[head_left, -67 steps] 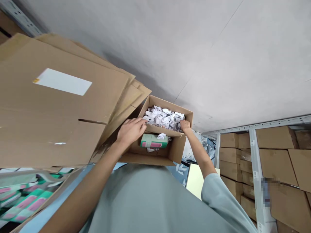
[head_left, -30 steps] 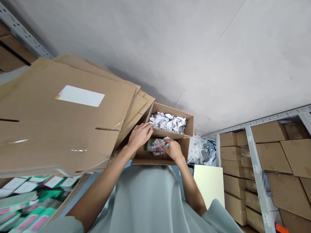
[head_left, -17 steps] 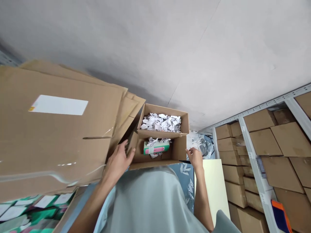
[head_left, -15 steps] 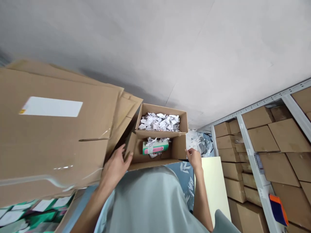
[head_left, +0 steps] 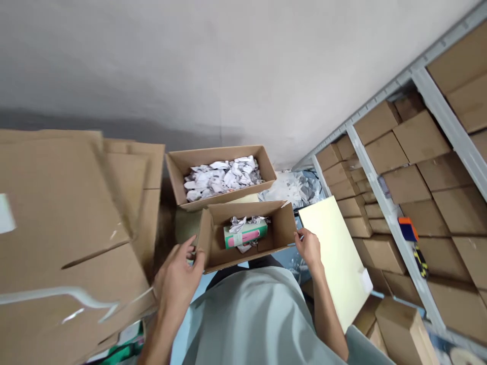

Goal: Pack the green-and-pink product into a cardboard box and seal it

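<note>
I hold a small open cardboard box (head_left: 280,230) in front of my chest. My left hand (head_left: 178,276) grips its left end, fingers curled round the wall. At the box's right end my right hand (head_left: 308,247) pinches the corner. Inside lies a green and pink packet (head_left: 245,235) with crumpled white paper (head_left: 243,222) on top of it. Just beyond sits a second open carton (head_left: 222,152) filled with crumpled white paper scraps (head_left: 218,177).
A stack of flattened cardboard sheets (head_left: 64,228) fills the left. Metal shelving (head_left: 384,203) packed with brown cartons runs along the right. A pale yellow board (head_left: 338,253) leans below the shelves, and loose paper (head_left: 292,185) lies on the floor by the grey wall.
My hands left the paper-filled carton and the packet and took the small box by both ends. The box has come away from the carton, and the view swung right.
</note>
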Demonstrator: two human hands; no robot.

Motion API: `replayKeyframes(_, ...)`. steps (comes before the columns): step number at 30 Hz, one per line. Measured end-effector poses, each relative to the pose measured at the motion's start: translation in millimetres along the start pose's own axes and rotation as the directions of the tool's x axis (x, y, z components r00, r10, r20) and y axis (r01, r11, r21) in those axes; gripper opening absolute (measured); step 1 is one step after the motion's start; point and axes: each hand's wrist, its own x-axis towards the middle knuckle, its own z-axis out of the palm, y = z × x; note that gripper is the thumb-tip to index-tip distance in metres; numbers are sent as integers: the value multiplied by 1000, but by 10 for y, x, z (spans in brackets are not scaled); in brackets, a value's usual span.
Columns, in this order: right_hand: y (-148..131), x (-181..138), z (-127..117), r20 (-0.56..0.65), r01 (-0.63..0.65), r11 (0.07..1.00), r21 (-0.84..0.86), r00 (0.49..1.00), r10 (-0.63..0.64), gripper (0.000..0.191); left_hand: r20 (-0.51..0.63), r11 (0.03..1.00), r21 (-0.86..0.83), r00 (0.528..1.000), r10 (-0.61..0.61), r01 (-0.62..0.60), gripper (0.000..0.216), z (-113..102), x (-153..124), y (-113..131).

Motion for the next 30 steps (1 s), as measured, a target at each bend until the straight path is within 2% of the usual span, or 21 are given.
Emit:
replayKeyframes(2,215,-244,-36,-26,-79,997,13,996,80,23,74,999,11,996,48,-49,47,88,7,135)
replayKeyframes(5,554,-559,-61,-68,-205,978,38,976,207,22,193,991,-14,972,133,-133,46,337,10,368)
replayKeyframes(9,1030,-865,-13,-101,-354,931,89,927,362,22,331,958,-70,899,286,-279,45,710,-86,769)
replayKeyframes(13,1512,-1103,82,-108,-458,870,184,870,481,22,390,907,-83,824,412,-414,44,1007,-273,1221)
replayKeyframes(17,2011,-1326,202,-119,-492,805,333,825,553,24,436,879,-90,775,457,-468,44,1400,-438,1659)
replayKeyframes(23,2796,-1589,379,-182,-485,715,504,750,636,28,507,871,-61,736,448,-488,41,2243,-764,2362)
replayKeyframes(30,3666,-1772,494,-222,-502,613,610,635,740,31,557,808,-133,631,540,-574,43,3128,-1341,3091)
